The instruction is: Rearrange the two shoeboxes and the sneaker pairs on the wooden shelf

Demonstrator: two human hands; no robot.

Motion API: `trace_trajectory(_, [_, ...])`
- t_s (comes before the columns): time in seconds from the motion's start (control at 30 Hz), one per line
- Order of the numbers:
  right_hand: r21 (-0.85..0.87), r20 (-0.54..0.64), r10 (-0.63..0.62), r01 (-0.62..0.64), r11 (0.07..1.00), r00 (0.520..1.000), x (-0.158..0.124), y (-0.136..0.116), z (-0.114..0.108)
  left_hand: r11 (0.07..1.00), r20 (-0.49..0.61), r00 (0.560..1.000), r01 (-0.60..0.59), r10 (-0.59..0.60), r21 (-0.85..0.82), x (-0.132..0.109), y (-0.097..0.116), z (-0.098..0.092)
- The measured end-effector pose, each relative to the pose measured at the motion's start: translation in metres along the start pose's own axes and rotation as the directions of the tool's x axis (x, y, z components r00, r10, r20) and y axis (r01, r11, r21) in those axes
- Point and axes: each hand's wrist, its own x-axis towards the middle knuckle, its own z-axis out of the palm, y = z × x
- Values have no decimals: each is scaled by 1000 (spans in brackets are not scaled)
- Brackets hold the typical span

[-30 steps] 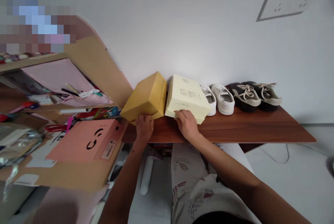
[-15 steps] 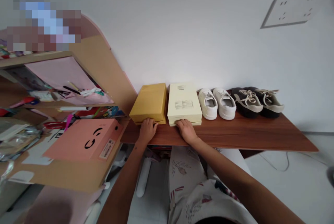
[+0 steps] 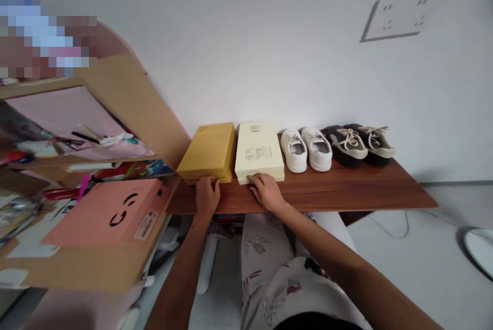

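Two shoe boxes lie flat side by side on a brown wooden shelf (image 3: 346,191) against the white wall. My left hand (image 3: 207,194) presses its fingers on the near end of the mustard-yellow box (image 3: 210,151). Touching the near end of the cream box (image 3: 259,151), which bears a printed label on its lid, is my right hand (image 3: 265,190) with its fingers curled. To the right of the boxes stand a pair of white sneakers (image 3: 306,148) and a pair of dark shoes with beige laces (image 3: 360,142).
A pink box with black marks (image 3: 111,212) rests on a cardboard box (image 3: 77,268) at the left. Behind it a pink-and-wood rack (image 3: 115,94) holds pens and clutter. A wall socket (image 3: 400,14) sits high on the right. A cable (image 3: 400,227) trails on the pale floor.
Both boxes were tilted up off the shelf a second ago and now lie flat on it. My hands stayed at their near ends and the view shifted slightly.
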Motion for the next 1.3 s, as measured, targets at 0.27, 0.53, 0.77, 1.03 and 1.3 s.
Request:
trace_trajectory(0.27, [24, -403, 304, -322, 946, 863, -39, 85, -79, 914, -21, 960, -273, 280, -298, -3, 149, 9])
trace_trajectory(0.53, [151, -287, 621, -606, 781, 729, -16, 178, -107, 902, 127, 989, -11, 73, -432, 38, 284, 109])
trace_trajectory(0.77, [752, -206, 920, -547, 366, 333, -20, 176, -98, 790, 64, 989, 147, -135, -595, 41, 280, 135])
trace_trajectory(1.03, [988, 81, 968, -151, -46, 237, -12, 158, -84, 114, 435, 820, 505, -372, -855, 36, 288, 149])
trace_trajectory(1.3, [907, 192, 934, -417, -52, 300, -53, 158, -102, 92, 490, 704, 613, -514, -785, 7, 303, 140])
